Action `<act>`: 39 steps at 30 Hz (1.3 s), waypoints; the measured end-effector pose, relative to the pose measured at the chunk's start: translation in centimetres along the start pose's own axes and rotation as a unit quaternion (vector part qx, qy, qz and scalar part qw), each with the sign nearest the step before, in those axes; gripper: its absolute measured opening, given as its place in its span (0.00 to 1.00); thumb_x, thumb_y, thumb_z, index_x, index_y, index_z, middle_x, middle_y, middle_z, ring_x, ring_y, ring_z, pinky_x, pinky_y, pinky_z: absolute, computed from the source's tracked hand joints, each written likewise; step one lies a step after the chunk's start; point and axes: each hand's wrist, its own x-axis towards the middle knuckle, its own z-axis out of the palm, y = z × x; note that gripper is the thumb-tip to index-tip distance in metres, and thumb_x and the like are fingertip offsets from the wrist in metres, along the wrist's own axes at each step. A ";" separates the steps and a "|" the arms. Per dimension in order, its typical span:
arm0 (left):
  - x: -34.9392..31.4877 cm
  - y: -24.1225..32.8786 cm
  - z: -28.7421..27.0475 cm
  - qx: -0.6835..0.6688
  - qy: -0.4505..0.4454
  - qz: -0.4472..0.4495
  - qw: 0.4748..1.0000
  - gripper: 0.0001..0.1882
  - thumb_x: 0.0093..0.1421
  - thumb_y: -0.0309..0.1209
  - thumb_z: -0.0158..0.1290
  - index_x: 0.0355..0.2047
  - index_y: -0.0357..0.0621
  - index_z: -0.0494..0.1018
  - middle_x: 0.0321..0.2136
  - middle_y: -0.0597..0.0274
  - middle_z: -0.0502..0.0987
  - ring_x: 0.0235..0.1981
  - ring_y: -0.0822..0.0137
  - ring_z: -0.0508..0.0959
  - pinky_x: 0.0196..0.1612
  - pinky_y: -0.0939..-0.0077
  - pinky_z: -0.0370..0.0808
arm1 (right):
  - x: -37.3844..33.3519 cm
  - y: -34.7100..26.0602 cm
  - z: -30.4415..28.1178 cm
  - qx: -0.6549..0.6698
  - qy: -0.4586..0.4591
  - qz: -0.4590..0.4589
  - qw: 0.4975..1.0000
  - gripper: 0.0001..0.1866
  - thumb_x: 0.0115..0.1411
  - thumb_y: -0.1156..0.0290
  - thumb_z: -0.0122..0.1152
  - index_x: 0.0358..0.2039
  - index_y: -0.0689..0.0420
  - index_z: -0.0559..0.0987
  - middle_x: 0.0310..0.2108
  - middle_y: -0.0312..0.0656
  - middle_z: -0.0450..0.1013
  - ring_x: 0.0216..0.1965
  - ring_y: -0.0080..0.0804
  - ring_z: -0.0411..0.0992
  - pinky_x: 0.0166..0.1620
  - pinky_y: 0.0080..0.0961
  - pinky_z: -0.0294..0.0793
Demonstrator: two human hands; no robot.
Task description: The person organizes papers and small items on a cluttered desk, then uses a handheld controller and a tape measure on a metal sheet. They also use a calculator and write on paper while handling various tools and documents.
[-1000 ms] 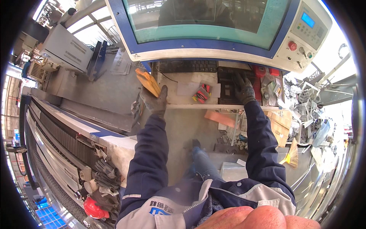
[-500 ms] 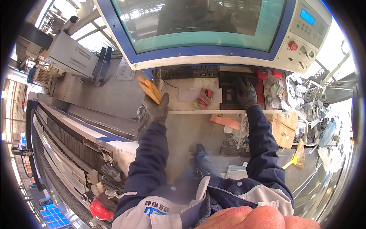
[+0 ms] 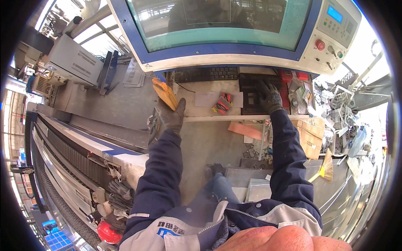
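My left hand (image 3: 171, 116), in a dark grey work glove, is closed around a flat orange-yellow object (image 3: 165, 93) whose kind I cannot make out. It is held upright at the left end of the white shelf (image 3: 188, 105) under the monitor. Over on the right, my gloved right hand (image 3: 269, 98) rests on a black pad (image 3: 248, 96), fingers stretched forward. Dark glove on dark pad hides whether anything lies under the palm. A black keyboard (image 3: 207, 74) sits at the back of the shelf. Between my hands is a clear pack of red and green items (image 3: 222, 103) on white paper (image 3: 204, 99).
Above the shelf stands a large blue-framed monitor (image 3: 217, 49) with a button panel (image 3: 331, 39). A cardboard box (image 3: 309, 137), a yellow broom (image 3: 325, 168) and heaped scrap (image 3: 341, 119) are to the right. Long machine rails (image 3: 67, 157) run along the left, near a red helmet (image 3: 109, 232).
The view has shifted slightly. My left hand keeps its hold on the orange-yellow object, and my right hand stays on the pad with little visible movement.
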 end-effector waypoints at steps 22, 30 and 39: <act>0.2 0.7 0.1 -0.086 0.008 -0.057 0.995 0.44 0.48 0.36 0.73 0.61 0.31 0.64 0.51 0.42 0.69 0.54 0.44 0.70 0.60 0.52 0.66 | -0.1 -0.3 -0.2 0.043 0.002 0.037 0.998 0.35 0.59 0.65 0.61 0.68 0.36 0.69 0.72 0.45 0.60 0.70 0.56 0.59 0.70 0.53 0.59; 0.2 1.4 0.1 -0.097 0.009 -0.039 0.994 0.43 0.47 0.38 0.73 0.59 0.32 0.66 0.50 0.40 0.70 0.54 0.42 0.70 0.58 0.50 0.66 | -0.2 -0.4 0.0 0.014 0.001 0.088 0.996 0.26 0.62 0.62 0.62 0.62 0.39 0.77 0.71 0.42 0.62 0.72 0.52 0.57 0.71 0.51 0.59; 0.1 1.0 0.3 -0.049 0.006 -0.032 0.998 0.46 0.47 0.40 0.73 0.61 0.33 0.64 0.52 0.40 0.70 0.56 0.40 0.69 0.59 0.49 0.66 | -0.1 -0.1 0.2 0.012 0.006 0.028 1.000 0.38 0.62 0.62 0.62 0.72 0.39 0.63 0.72 0.51 0.58 0.71 0.56 0.58 0.72 0.51 0.57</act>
